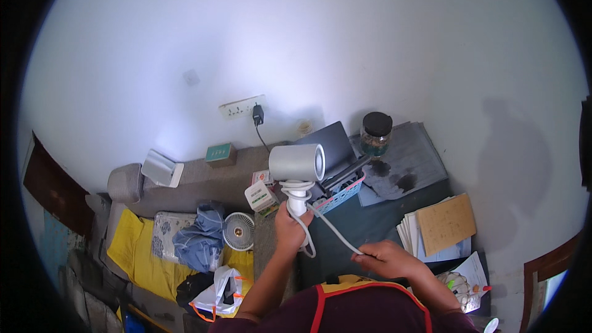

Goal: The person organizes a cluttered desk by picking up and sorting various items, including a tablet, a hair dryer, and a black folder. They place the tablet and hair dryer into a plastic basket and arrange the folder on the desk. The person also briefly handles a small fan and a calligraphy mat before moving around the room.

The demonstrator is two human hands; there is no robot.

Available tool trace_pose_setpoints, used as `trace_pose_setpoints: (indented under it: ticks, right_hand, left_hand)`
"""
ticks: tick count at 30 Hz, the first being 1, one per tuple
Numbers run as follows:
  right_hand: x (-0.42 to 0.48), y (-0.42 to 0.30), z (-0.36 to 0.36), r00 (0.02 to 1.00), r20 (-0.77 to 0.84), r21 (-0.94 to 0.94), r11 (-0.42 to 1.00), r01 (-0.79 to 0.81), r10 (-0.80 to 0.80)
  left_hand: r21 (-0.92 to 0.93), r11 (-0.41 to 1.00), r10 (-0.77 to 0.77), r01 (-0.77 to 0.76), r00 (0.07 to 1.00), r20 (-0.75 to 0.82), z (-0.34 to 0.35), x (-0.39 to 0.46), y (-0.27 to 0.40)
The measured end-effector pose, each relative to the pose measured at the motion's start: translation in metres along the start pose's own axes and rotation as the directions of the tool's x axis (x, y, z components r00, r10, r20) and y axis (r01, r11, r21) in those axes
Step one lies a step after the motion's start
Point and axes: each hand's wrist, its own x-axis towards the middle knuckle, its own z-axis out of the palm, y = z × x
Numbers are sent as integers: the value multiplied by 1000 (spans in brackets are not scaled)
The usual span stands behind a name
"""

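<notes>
A light grey hair dryer (296, 162) is held upright in front of me, its wide cylindrical head on top. My left hand (291, 229) is closed around its white handle. The pale power cord (335, 231) wraps several times round the top of the handle, and a loop hangs below my left hand. My right hand (381, 259) pinches the cord to the right of the handle; the plug end is hidden. Behind the dryer sits a blue plastic basket (340, 196) with dark items.
A lidded glass jar (376, 134) stands on a stained grey mat (397, 162). Papers and a brown folder (446, 224) lie at right. A wall socket strip (243, 107) holds a black adapter. On the sofa at left are a small fan (239, 231), clothes and a plastic bag (222, 293).
</notes>
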Motion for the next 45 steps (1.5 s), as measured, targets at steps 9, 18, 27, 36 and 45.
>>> trace_pose_setpoints:
  ticks: [9,18,27,36,45]
  right_hand:
    - [30,-39,-5,979,68,-242,949,203,-192]
    - [34,-35,13,964,-12,-104,959,263,-266]
    - [54,6,58,923,-109,-459,842,283,-369]
    - [69,4,32,747,-408,-628,755,189,-526]
    - [63,-11,27,701,-468,-572,789,225,-539]
  left_hand:
    - [-228,956,136,-183,968,-210,20,2,-4]
    - [-325,921,87,-217,924,-372,21,8,16]
    - [-967,218,-102,128,989,108,19,5,52]
    - [-816,357,-104,455,887,450,3,-14,45]
    - [-644,604,-168,469,865,473,4,-21,65]
